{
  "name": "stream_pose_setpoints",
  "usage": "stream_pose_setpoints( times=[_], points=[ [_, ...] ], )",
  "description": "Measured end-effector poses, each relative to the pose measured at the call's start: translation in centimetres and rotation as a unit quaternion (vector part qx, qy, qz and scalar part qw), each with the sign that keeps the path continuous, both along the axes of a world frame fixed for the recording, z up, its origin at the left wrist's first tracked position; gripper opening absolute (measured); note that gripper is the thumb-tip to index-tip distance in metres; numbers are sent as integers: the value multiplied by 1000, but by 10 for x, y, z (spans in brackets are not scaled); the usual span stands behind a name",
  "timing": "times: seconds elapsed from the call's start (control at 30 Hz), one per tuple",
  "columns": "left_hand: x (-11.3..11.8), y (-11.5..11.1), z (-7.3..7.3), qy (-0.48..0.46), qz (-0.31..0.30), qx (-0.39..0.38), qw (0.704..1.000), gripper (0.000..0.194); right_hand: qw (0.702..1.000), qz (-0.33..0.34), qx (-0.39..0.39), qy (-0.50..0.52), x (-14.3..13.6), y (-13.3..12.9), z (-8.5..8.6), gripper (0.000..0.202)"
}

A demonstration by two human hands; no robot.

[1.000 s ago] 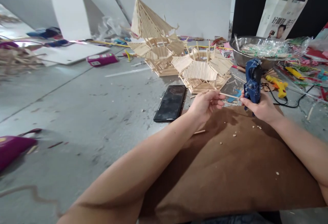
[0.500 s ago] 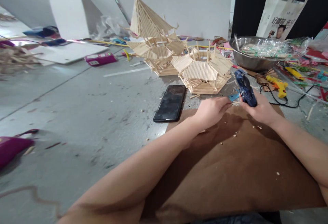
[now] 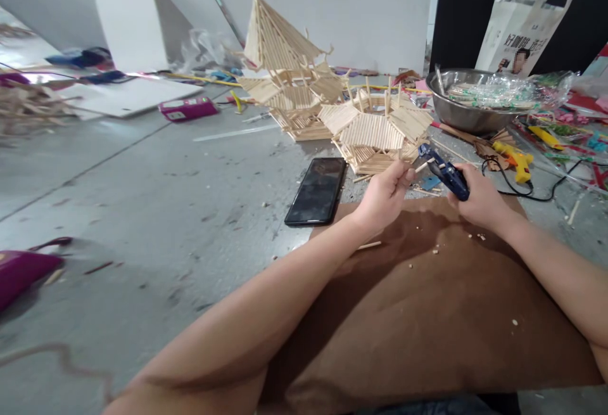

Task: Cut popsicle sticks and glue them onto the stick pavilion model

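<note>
Pinched in my left hand (image 3: 387,194) is a thin wooden stick (image 3: 422,166), its free end pointing right into the jaws of a dark blue hand cutter (image 3: 449,175). My right hand (image 3: 479,198) is wrapped round the cutter's handles. Beneath the tool a flat light-blue piece (image 3: 431,182) lies on the floor beside short stick offcuts. Just beyond my hands stands a six-sided stick model (image 3: 370,131) with slatted roof panels and upright posts. Another loose stick (image 3: 369,246) lies on the brown sheet (image 3: 451,313) near my left forearm.
A black phone (image 3: 316,192) lies left of my hands. Behind stands a taller stick pagoda (image 3: 278,35) with a pointed roof. To the right are a metal bowl (image 3: 468,111) with plastic-wrapped sticks, a yellow glue gun (image 3: 515,158) with its black cord, and scattered craft scraps.
My left hand has let go of the light-blue piece, now on the floor, and holds a stick. My right hand has tilted the cutter leftward, with its jaws around the stick.
</note>
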State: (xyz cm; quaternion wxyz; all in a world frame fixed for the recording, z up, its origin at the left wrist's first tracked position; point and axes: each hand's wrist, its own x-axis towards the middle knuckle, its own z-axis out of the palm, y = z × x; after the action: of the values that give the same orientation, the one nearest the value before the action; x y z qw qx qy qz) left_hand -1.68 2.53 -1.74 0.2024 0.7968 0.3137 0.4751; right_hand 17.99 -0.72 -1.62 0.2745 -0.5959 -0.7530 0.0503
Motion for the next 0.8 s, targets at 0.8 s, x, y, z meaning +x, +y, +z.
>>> stream_pose_setpoints(
  times=[0.8],
  points=[
    [-6, 7, 2, 34, 57, -52, 996, 19, 964, -114, 105, -218, 31, 11, 8, 57]
  ],
)
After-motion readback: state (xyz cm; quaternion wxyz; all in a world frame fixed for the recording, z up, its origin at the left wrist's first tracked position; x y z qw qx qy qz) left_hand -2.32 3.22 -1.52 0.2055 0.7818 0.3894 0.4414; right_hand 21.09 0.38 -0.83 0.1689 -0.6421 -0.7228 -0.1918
